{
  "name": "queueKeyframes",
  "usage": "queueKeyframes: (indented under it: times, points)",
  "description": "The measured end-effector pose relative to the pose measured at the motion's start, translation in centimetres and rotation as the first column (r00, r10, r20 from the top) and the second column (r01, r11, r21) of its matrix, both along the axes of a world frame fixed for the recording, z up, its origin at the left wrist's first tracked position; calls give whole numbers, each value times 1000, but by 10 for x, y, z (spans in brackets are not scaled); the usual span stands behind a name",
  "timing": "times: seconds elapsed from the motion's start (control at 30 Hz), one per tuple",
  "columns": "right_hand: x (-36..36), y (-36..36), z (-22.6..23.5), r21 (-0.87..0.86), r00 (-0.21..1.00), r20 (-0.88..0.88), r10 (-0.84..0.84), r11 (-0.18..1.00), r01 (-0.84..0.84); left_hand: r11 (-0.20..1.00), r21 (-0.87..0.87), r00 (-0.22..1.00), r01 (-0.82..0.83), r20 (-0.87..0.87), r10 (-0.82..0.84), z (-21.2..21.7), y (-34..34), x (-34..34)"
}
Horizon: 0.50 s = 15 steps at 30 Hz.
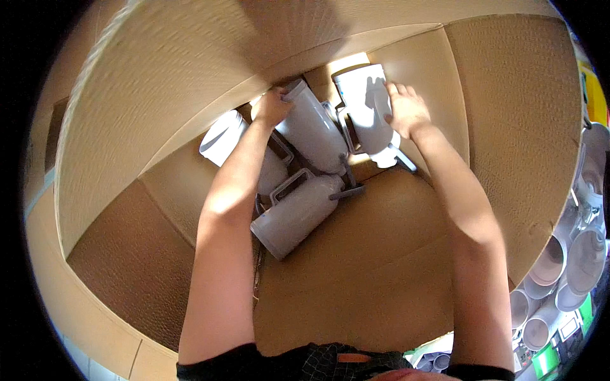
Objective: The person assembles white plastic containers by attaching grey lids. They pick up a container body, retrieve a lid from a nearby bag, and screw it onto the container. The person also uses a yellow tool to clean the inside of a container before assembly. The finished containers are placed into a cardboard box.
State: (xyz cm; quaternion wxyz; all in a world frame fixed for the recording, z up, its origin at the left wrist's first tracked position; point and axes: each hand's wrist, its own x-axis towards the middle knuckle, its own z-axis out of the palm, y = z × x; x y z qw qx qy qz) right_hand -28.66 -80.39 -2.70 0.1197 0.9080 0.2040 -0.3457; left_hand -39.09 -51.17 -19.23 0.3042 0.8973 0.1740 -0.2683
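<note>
My left hand (272, 106) is closed at the wide upper end of a grey plastic jug-like container (311, 130), its fingers curled near the rim. My right hand (408, 109) lies against the right side of a white container (365, 95) in bright light, fingers stretched out. That one has a side handle and a narrower lower end. Under my left forearm, another white container (223, 136) lies tilted and partly hidden. Closer to me a grey container (298, 213) rests on its side, with a loop handle on its upper side and a dark lever-like piece at its narrow end.
All of these are inside a deep cardboard box (356, 273), with tall walls (515, 101) around my arms. Outside it at the right, several grey cylindrical containers (549, 254) are stacked with their round ends showing. A yellow object (595, 95) stands beyond them.
</note>
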Motion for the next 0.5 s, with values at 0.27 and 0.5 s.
queueKeyframes:
  times: [0.27, 0.5]
  points:
    - [-26, 11, -102, -79, 996, -87, -35, 996, 28, 998, -61, 995, 9, 96, -3, 69, -84, -89]
    - [44, 60, -66, 71, 983, -184, -17, 997, 30, 993, -11, 975, -117, 189, 117, 66, -76, -103]
